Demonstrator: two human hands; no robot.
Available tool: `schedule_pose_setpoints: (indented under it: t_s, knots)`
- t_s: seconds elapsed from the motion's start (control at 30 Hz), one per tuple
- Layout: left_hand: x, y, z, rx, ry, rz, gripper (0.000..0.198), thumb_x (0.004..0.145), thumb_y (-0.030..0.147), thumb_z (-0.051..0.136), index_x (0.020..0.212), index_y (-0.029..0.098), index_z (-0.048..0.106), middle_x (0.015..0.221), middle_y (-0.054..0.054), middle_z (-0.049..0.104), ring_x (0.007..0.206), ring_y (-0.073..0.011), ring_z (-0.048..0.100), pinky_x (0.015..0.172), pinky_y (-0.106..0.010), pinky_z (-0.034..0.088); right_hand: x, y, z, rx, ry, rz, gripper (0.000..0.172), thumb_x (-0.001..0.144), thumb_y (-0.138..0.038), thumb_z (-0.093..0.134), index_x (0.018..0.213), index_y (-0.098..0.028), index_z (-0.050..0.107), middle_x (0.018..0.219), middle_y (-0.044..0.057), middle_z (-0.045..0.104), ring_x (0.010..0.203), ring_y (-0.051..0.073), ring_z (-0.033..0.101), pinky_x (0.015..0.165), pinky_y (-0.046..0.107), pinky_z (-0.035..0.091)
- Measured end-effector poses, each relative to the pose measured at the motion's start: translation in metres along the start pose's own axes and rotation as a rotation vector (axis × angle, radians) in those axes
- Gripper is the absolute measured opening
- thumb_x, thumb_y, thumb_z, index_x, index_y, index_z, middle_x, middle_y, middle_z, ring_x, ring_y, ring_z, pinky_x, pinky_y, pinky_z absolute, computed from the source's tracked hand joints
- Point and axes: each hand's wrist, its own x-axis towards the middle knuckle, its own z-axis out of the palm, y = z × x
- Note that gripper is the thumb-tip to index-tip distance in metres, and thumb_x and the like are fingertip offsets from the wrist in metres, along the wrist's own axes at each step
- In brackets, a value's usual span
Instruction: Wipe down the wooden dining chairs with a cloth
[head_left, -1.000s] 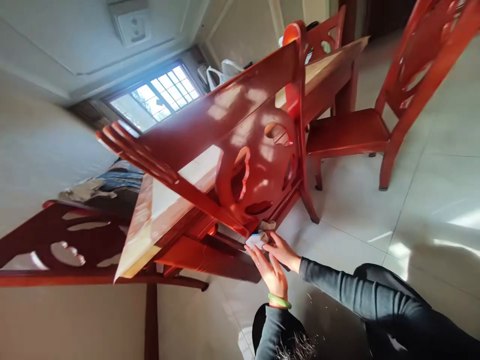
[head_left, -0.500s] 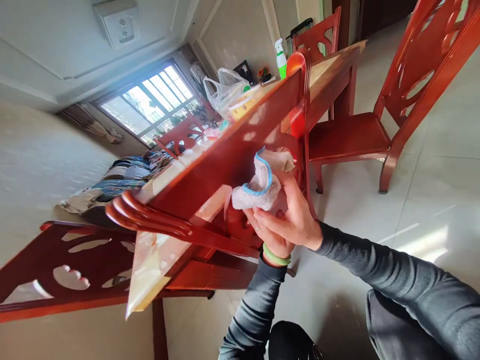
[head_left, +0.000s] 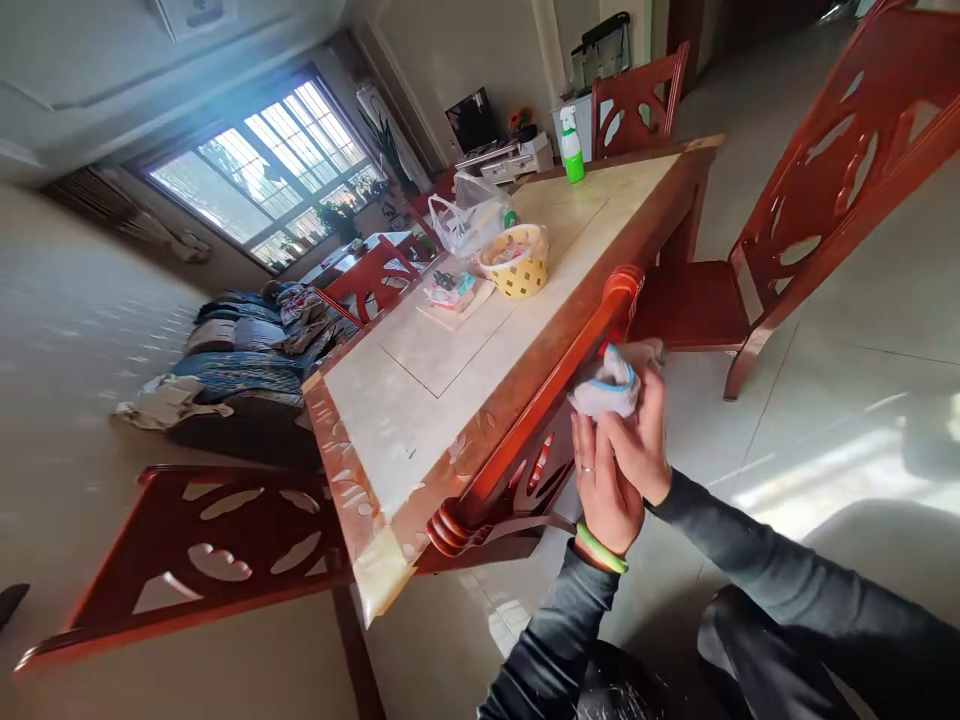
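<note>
A red wooden chair (head_left: 534, 420) is pushed against the long dining table (head_left: 450, 350), its back facing me. Both my hands sit close together in front of that chair back. My left hand (head_left: 600, 490), with a green bangle on the wrist and a ring on one finger, touches the lower edge of a small white cloth with blue trim (head_left: 609, 385). My right hand (head_left: 643, 440) grips the cloth from the right, holding it bunched against the chair's top rail. Both sleeves are dark.
On the table stand a yellow basket (head_left: 517, 262), a clear plastic bag (head_left: 465, 212) and a green spray bottle (head_left: 572, 148). More red chairs stand at the right (head_left: 825, 200), far end (head_left: 634, 95) and near left (head_left: 195, 560). A sofa with clothes (head_left: 240, 350) sits under the window.
My view has risen from under the table to above the tabletop. Both hands have lifted with the cloth from the chair's lower frame up to its top rail.
</note>
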Motion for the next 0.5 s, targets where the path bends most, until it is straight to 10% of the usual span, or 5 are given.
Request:
schedule_pose_setpoints:
  t_s: [0.2, 0.4, 0.5]
  knots:
    - [0.062, 0.045, -0.009, 0.001, -0.022, -0.130, 0.075, 0.108, 0.010, 0.049, 0.180, 0.026, 0.041, 0.179, -0.018, 0.052, 0.171, -0.0321, 0.047, 0.139, -0.056, 0.048, 0.069, -0.006, -0.002, -0.144, 0.090, 0.182, 0.058, 0.083, -0.042, 0.068, 0.136, -0.022, 0.057, 0.132, 0.015, 0.070, 0.119, 0.029, 0.069, 0.114, 0.051, 0.059]
    - [0.090, 0.094, -0.105, 0.267, 0.032, -0.174, 0.064, 0.107, 0.014, 0.057, 0.168, 0.032, 0.058, 0.179, -0.012, 0.054, 0.176, -0.0350, 0.037, 0.139, -0.066, 0.042, 0.074, 0.000, -0.021, -0.146, 0.156, 0.342, 0.057, 0.091, -0.054, 0.061, 0.139, -0.022, 0.060, 0.142, 0.016, 0.067, 0.136, 0.028, 0.065, 0.127, 0.050, 0.051]
    - [0.135, 0.084, -0.130, 0.400, -0.179, -0.336, 0.049, 0.113, 0.029, 0.055, 0.160, 0.023, 0.067, 0.156, -0.016, 0.075, 0.147, -0.0350, 0.071, 0.123, -0.058, 0.059, 0.055, -0.018, 0.005, -0.112, 0.179, 0.394, 0.059, 0.095, -0.052, 0.058, 0.146, -0.022, 0.056, 0.154, 0.018, 0.060, 0.153, 0.030, 0.053, 0.138, 0.054, 0.039]
